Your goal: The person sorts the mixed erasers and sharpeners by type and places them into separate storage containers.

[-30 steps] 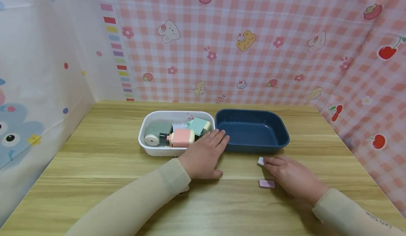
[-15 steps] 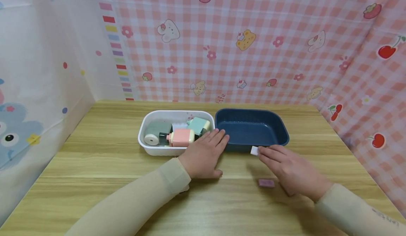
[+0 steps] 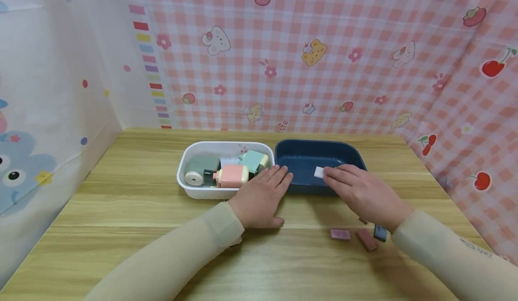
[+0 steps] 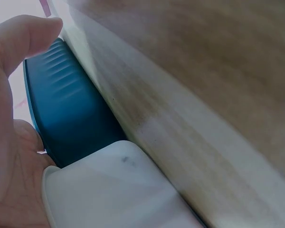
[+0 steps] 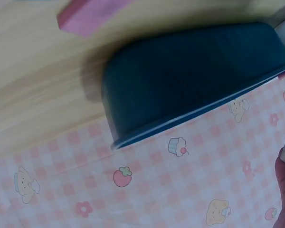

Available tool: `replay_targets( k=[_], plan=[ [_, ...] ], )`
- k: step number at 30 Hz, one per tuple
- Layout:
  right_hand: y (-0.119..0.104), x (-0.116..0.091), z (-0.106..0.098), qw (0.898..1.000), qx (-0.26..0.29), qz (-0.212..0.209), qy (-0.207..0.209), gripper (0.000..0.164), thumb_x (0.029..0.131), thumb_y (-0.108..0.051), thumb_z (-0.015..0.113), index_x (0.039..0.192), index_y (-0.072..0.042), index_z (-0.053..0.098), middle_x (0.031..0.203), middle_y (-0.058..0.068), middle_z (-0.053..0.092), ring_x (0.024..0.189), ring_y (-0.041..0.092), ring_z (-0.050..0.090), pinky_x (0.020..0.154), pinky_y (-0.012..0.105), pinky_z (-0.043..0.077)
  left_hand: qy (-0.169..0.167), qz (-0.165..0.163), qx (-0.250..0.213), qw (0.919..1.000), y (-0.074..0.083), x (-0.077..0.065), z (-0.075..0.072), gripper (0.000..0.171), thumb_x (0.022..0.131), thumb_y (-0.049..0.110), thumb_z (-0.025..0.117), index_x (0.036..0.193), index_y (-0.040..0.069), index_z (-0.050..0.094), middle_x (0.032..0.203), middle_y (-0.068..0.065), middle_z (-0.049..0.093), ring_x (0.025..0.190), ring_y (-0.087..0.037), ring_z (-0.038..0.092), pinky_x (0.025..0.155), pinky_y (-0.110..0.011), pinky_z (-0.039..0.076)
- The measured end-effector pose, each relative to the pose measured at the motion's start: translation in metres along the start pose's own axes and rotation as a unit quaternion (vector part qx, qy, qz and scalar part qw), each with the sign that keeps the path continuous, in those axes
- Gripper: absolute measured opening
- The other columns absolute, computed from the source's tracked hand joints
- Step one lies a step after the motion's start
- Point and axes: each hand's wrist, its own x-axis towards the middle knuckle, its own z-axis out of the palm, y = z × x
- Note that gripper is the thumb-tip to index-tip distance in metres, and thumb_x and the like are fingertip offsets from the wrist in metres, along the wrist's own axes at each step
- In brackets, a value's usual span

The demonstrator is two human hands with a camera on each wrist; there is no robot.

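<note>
White block (image 3: 319,172) above blue bin (image 3: 297,166).
Right hand (image 3: 362,191) pinches it; left hand (image 3: 262,197) rests, fingers straight, at white bin (image 3: 185,166).

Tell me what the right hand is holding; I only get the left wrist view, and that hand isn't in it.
Observer: The head view shows the right hand pinching a small white block with its fingers.
Operator: Where is it holding it?
Observer: At the near side of the blue bin; from the head camera the block shows against the bin's inside. I can't tell how high it is above the floor of it.
Operator: Any other blocks out near that hand?
Observer: Yes, a pinkish-purple block, a reddish block and a dark blue block lie on the table.
</note>
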Motion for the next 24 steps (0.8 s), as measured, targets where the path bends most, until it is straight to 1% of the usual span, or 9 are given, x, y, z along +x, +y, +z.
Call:
replay_targets(
  k=[1, 2, 3, 4, 10, 14, 17, 20, 24],
  plan=[
    [0.001, 0.002, 0.0, 1.0, -0.001, 0.002, -0.005, 0.037, 0.096, -0.003, 0.073, 0.133, 0.002, 0.07, 0.134, 0.016, 0.072, 0.116, 0.031, 0.068, 0.092, 0.044, 0.063, -0.001, 0.0, 0.0, 1.0, 0.0, 0.0, 0.0, 0.111, 0.088, 0.07, 0.067, 0.169, 0.009, 0.021, 0.177, -0.012, 0.02, 0.164, -0.03, 0.02, 0.134, -0.043, 0.021],
    [0.002, 0.004, 0.0, 1.0, -0.001, 0.003, -0.008, 0.048, 0.087, 0.0, 0.082, 0.133, 0.002, 0.07, 0.134, 0.016, 0.072, 0.117, 0.031, 0.068, 0.093, 0.045, 0.062, -0.002, 0.0, 0.0, 1.0, 0.0, 0.0, 0.0, 0.111, 0.089, 0.071, 0.067, 0.169, 0.009, 0.021, 0.177, -0.012, 0.02, 0.164, -0.03, 0.019, 0.133, -0.043, 0.021],
    [0.003, 0.007, 0.001, 1.0, -0.001, 0.003, -0.01, 0.057, 0.078, 0.002, 0.087, 0.133, 0.002, 0.07, 0.134, 0.016, 0.072, 0.116, 0.031, 0.069, 0.094, 0.044, 0.062, -0.002, 0.0, 0.0, 1.0, 0.0, 0.0, 0.0, 0.111, 0.088, 0.071, 0.067, 0.169, 0.009, 0.021, 0.177, -0.012, 0.02, 0.164, -0.03, 0.019, 0.133, -0.043, 0.021],
    [0.004, 0.009, 0.002, 1.0, -0.002, 0.003, -0.009, 0.059, 0.077, 0.002, 0.088, 0.133, 0.002, 0.07, 0.133, 0.016, 0.072, 0.116, 0.03, 0.069, 0.094, 0.044, 0.062, -0.002, 0.0, 0.001, 1.0, 0.0, 0.0, 0.0, 0.112, 0.088, 0.071, 0.067, 0.169, 0.009, 0.021, 0.177, -0.012, 0.02, 0.164, -0.03, 0.019, 0.133, -0.044, 0.021],
    [0.01, 0.022, 0.007, 1.0, 0.001, 0.006, -0.015, 0.051, 0.082, 0.002, 0.085, 0.131, 0.002, 0.071, 0.133, 0.016, 0.072, 0.116, 0.03, 0.069, 0.096, 0.043, 0.062, -0.001, -0.001, 0.002, 1.0, 0.0, 0.0, 0.0, 0.112, 0.088, 0.071, 0.068, 0.169, 0.009, 0.021, 0.177, -0.012, 0.02, 0.164, -0.029, 0.019, 0.133, -0.043, 0.021],
    [0.015, 0.028, 0.013, 1.0, -0.001, 0.01, -0.025, 0.051, 0.084, 0.002, 0.084, 0.133, 0.001, 0.071, 0.135, 0.016, 0.072, 0.117, 0.03, 0.069, 0.098, 0.044, 0.061, -0.003, -0.001, -0.001, 1.0, 0.001, 0.0, 0.0, 0.112, 0.088, 0.071, 0.068, 0.169, 0.009, 0.021, 0.177, -0.012, 0.019, 0.165, -0.029, 0.019, 0.134, -0.043, 0.02],
    [0.017, 0.033, 0.017, 0.999, -0.003, 0.014, -0.039, 0.052, 0.086, 0.002, 0.083, 0.136, 0.0, 0.069, 0.137, 0.016, 0.071, 0.119, 0.03, 0.068, 0.1, 0.044, 0.06, -0.003, -0.002, -0.001, 1.0, 0.001, -0.001, -0.001, 0.112, 0.088, 0.071, 0.068, 0.169, 0.009, 0.021, 0.177, -0.012, 0.019, 0.164, -0.029, 0.019, 0.134, -0.043, 0.02],
    [0.02, 0.037, 0.021, 0.998, -0.003, 0.02, -0.051, 0.05, 0.088, 0.002, 0.08, 0.137, -0.001, 0.068, 0.139, 0.015, 0.07, 0.12, 0.03, 0.068, 0.101, 0.043, 0.059, -0.002, -0.001, -0.001, 1.0, 0.001, -0.001, -0.002, 0.111, 0.088, 0.071, 0.068, 0.169, 0.009, 0.022, 0.177, -0.012, 0.02, 0.164, -0.03, 0.02, 0.134, -0.043, 0.02],
    [0.024, 0.043, 0.026, 0.998, 0.0, 0.02, -0.054, 0.045, 0.092, 0.003, 0.076, 0.136, 0.0, 0.069, 0.137, 0.016, 0.071, 0.12, 0.03, 0.068, 0.101, 0.043, 0.059, -0.003, -0.001, 0.0, 1.0, 0.001, -0.001, -0.002, 0.112, 0.088, 0.071, 0.068, 0.169, 0.009, 0.021, 0.177, -0.012, 0.02, 0.164, -0.03, 0.02, 0.134, -0.043, 0.02]
  ],
)
